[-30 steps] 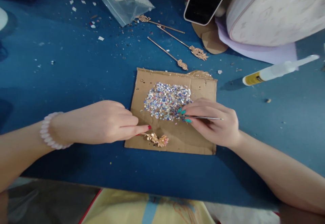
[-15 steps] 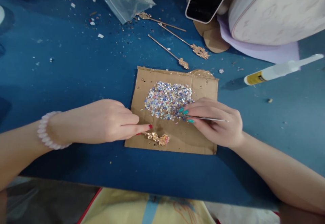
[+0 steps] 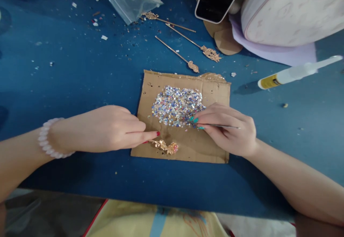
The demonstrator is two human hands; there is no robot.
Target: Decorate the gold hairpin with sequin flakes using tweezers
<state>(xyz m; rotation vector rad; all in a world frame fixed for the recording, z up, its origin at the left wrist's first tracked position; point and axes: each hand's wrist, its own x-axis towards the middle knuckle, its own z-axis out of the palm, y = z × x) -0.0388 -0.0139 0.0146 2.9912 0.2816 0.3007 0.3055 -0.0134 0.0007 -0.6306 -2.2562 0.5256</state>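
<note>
My left hand is closed around the stem of a gold hairpin, its index finger stretched out along it. The ornate end, with pink stones at its tip, rests over the front of a cardboard piece. Between the fingertips of my right hand is a thin metal tool, seemingly tweezers, pinched shut-fingered. Its point reaches the right front edge of a pile of small blue, white and pink rhinestones on the cardboard. The tip itself is hidden by my fingers.
Several gold hairpins lie beyond the cardboard. A clear zip bag sits behind them, beside a phone. To the right are a glue bottle and a large pale rounded object. White scraps dot the blue table.
The whole view has shifted very slightly. Both hands keep nearly the same place, with the right fingertips still at the edge of the rhinestone pile.
</note>
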